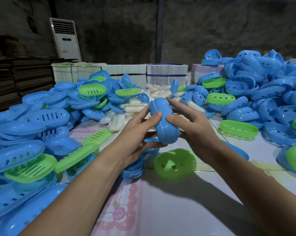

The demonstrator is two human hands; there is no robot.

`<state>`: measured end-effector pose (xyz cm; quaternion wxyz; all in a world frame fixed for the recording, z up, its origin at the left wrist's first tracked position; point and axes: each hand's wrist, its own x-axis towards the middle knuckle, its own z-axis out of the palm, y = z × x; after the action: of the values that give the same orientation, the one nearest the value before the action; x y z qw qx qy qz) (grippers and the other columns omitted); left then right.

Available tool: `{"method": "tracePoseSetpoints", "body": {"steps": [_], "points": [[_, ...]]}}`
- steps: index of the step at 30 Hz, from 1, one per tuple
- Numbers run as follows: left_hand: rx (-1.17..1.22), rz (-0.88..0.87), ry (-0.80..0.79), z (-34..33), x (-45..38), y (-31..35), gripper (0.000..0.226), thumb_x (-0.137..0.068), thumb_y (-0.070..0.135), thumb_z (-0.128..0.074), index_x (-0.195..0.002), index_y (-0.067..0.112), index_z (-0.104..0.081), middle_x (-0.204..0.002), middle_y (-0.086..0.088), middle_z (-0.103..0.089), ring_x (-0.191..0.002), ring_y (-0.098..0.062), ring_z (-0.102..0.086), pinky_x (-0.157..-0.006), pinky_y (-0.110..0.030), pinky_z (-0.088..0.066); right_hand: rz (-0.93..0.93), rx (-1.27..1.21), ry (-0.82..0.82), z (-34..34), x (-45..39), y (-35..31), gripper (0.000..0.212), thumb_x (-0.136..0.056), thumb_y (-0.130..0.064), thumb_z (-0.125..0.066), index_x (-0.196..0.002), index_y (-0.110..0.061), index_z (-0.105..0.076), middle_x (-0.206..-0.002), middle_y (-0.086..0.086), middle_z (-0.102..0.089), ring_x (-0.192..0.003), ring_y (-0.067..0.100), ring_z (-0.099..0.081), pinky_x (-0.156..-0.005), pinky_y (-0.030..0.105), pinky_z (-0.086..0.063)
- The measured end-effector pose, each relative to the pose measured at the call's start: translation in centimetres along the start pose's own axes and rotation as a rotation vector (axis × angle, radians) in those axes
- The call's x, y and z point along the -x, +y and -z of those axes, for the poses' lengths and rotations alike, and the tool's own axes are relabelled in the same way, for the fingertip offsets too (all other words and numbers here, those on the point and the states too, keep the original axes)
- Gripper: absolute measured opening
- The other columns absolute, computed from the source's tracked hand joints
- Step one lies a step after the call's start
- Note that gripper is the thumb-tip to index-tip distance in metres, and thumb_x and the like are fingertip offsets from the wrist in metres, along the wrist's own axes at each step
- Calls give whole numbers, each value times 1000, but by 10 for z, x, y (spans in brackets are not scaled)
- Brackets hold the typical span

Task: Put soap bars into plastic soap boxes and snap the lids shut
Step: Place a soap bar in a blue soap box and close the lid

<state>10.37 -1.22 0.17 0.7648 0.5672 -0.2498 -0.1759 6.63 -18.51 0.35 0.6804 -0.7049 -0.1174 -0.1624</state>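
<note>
two hands on one blue soap box [163, 122] — my left hand [140, 132] grips it from 9 o'clock, my right hand [193, 126] from 3, thumbs pressing its seam (looks closed); its long axis runs 12 to 6, above the table [186, 201].

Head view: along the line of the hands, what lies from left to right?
Heap of slotted blue lids → left hand → closed blue soap box held between both thumbs → right hand → green tray → heap of heart-holed blue trays.
</note>
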Motion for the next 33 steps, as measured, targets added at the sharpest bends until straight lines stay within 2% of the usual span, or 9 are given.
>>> {"method": "tracePoseSetpoints", "body": {"steps": [7,11,16,19,22,27,30,33], "points": [[21,-37,38,-2,0,0,57,-83,30,-70,-139,28,-60,-132,-23,-63,-94,-29,-75,-71,-43,-63,20,-20,-33,3,-2,3,54,-82,-28,-74,-134,-29,-61,-134,-9,-62,-117,16,-65,-95,43,-56],[45,-50,53,-2,0,0,52,-88,23,-70,-139,26,-60,-134,-27,-59,-93,-29,-74,-72,-45,-63,46,12,-24,3,-3,2,52,-81,-27,-74,-132,-30,-62,-131,-9,-64,-110,17,-68,-91,45,-58],[18,-53,27,0,1,0,56,-85,27,-71,-139,28,-60,-131,-23,-65,-101,-32,-74,-76,-47,-62,70,-22,-26,2,-2,4,52,-81,-23,-74,-132,-27,-62,-124,-13,-66,-105,16,-70,-85,38,-60],[-41,-50,6,1,0,-1,52,-84,32,-70,-135,33,-62,-125,-19,-69,-103,-32,-74,-74,-44,-62,66,-21,-43,2,-1,4,51,-83,-21,-70,-133,-23,-61,-129,-8,-65,-109,17,-69,-86,38,-59],[-110,-45,-12,1,0,-1,55,-83,38,-69,-137,38,-59,-119,-16,-72,-107,-34,-73,-76,-44,-62,60,-26,-61,4,-1,4,47,-84,-20,-69,-130,-27,-63,-128,-5,-66,-109,20,-69,-86,42,-59],[-108,-24,-39,4,0,1,54,-83,38,-71,-136,39,-60,-109,-11,-74,-101,-33,-75,-73,-40,-61,71,-21,-64,6,-2,5,44,-81,-19,-72,-123,-32,-66,-128,-7,-66,-108,21,-69,-87,42,-59],[-132,-27,-15,1,0,-2,55,-81,42,-71,-135,43,-59,-102,-5,-75,-96,-30,-75,-74,-41,-62,57,-1,-75,8,-2,5,44,-83,-20,-70,-125,-31,-66,-129,-7,-66,-112,20,-67,-86,43,-59],[-210,-63,38,-5,-1,-7,57,-90,44,-66,-144,47,-49,-112,-8,-72,-97,-26,-75,-75,-39,-63,27,-29,-69,7,-2,7,49,-83,-20,-67,-131,-29,-63,-129,-4,-66,-111,21,-68,-83,37,-58]]}}
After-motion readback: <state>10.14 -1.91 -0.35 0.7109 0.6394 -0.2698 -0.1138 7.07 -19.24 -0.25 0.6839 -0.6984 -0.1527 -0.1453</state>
